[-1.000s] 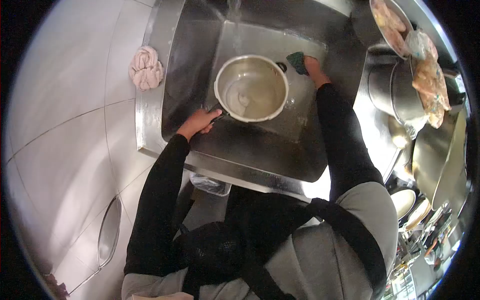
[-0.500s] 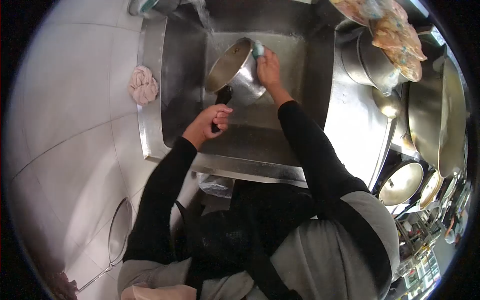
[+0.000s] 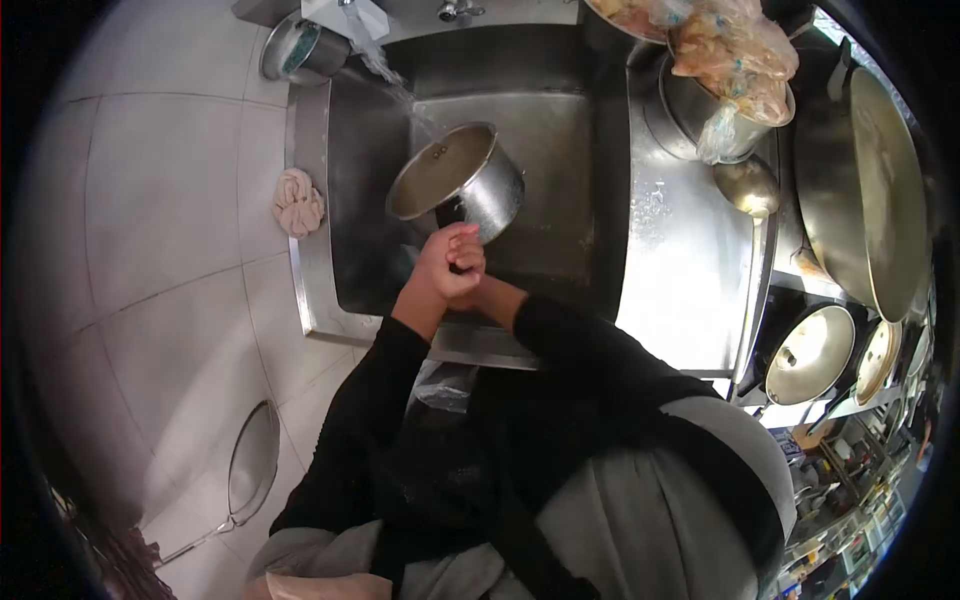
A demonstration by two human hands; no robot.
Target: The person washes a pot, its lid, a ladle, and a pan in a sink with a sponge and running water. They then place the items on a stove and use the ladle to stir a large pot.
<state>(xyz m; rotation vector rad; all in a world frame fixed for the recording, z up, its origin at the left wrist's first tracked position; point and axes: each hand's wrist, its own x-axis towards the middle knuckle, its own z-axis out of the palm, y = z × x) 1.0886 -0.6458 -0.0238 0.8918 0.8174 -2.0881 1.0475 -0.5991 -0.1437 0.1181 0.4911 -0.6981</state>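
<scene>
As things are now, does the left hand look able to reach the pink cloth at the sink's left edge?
Probably yes, but only after letting go: the left hand grips the black handle of the pot. Nothing visible seems to block the way to the pink cloth.

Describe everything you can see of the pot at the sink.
The pot is round, straight-sided and looks metal: shiny outside, duller inside, with two rivet-like dots inside and a black handle. It tilts over the sink, mouth towards the picture's upper left. The left hand grips the handle. Running water falls close by; whether it strikes the pot, I cannot tell.
</scene>
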